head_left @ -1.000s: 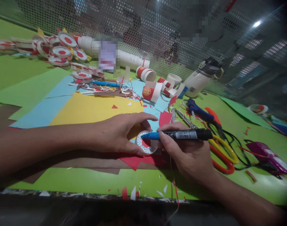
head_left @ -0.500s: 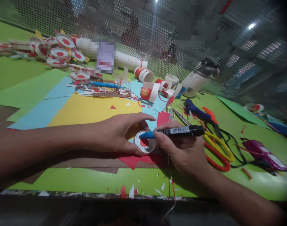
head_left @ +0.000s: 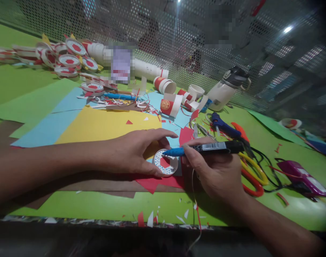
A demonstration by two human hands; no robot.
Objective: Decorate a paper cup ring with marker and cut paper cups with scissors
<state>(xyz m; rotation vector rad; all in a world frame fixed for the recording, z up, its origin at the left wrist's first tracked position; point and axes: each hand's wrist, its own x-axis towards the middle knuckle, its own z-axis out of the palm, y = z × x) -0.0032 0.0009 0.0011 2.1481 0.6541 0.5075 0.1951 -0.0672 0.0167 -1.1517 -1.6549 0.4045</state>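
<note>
One disc (head_left: 164, 163), rim (head_left: 170, 174) held, marker (head_left: 208, 147) seemingly touching

Our left hand (head_left: 137, 150) curls around 1 white disc (head_left: 165, 163), red at the centre and blue-dotted. Our right hand (head_left: 219, 173) holds 1 marker (head_left: 215, 147), its tip at the disc's upper part; contact unclear. We note a yellow sheet (head_left: 109, 123) behind the left hand, scissors (head_left: 259, 191) beside the right, 1 bottle (head_left: 222, 94) farther back.

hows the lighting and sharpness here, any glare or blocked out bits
Head view: glare from a bright light at upper right; head view: shadow below the left forearm on the brown paper; head view: everything behind the perforated panel dim and blurry; head view: pixelation over part of the white cup stack.
</note>
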